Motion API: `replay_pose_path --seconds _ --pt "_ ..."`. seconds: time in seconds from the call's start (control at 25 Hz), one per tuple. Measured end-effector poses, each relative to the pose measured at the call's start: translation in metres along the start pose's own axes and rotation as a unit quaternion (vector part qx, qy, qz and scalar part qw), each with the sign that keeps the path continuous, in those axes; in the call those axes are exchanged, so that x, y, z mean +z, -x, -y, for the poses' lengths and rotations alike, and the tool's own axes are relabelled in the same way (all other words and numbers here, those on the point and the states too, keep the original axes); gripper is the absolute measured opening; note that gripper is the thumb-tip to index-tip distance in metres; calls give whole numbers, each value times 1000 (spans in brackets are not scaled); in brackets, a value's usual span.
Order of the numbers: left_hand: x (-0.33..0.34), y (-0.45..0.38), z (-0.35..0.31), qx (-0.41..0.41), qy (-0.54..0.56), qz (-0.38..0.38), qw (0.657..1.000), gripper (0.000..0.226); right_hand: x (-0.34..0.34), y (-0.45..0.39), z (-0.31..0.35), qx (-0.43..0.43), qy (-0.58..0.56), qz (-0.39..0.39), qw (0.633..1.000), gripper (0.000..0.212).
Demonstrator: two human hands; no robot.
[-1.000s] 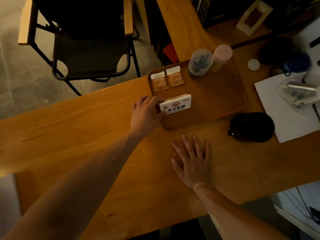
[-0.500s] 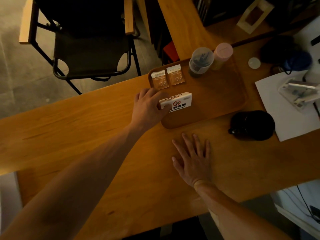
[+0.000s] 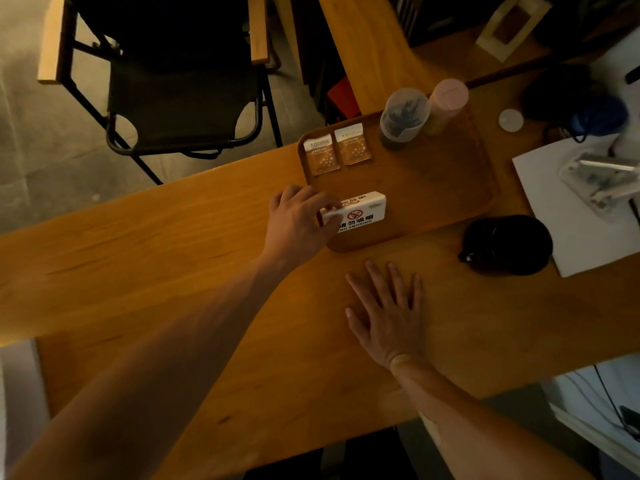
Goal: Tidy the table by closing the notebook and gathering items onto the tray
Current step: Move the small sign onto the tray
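The wooden table [image 3: 145,258] is seen from above, its far edge running up to the right past a dark folding chair [image 3: 173,91] on the floor beyond. A broad bare stretch of tabletop lies to the left of the arms and between the 2 hands. On the right, the room is taken up by a black pouch [image 3: 507,244] and a white sheet of paper [image 3: 575,230] — the pouch lies just beside the tray's near right corner.

The wooden tray [image 3: 433,188] sits near the table's far edge. 2 small sachets [image 3: 337,152] are laid side by side in its far left corner, and a clear lidded cup [image 3: 403,116] and a pink-lidded container [image 3: 446,103] stand at its far rim. The middle and right of the tray floor are bare.

The white no-smoking sign [image 3: 360,213] stands on the tray's near left part, just inside the rim. Its left end is pinched by the left hand [image 3: 298,223] — fingers over the top, thumb on the near face. The right hand [image 3: 388,313] is laid flat on the table with fingers spread and holds nothing, near the tray's front edge and apart from the sign.
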State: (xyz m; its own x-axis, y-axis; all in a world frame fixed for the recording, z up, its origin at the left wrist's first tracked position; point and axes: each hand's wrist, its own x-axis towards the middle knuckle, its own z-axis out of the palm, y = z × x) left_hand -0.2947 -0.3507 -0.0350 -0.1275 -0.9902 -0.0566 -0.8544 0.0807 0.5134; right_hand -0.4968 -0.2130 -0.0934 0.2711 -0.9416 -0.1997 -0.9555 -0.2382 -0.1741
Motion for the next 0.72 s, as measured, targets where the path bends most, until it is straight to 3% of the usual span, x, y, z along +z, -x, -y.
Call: replay_pose_path --seconds 0.72 --pt "6 7 -4 5 -8 21 1000 34 0 -1 0 -8 20 -11 1000 65"
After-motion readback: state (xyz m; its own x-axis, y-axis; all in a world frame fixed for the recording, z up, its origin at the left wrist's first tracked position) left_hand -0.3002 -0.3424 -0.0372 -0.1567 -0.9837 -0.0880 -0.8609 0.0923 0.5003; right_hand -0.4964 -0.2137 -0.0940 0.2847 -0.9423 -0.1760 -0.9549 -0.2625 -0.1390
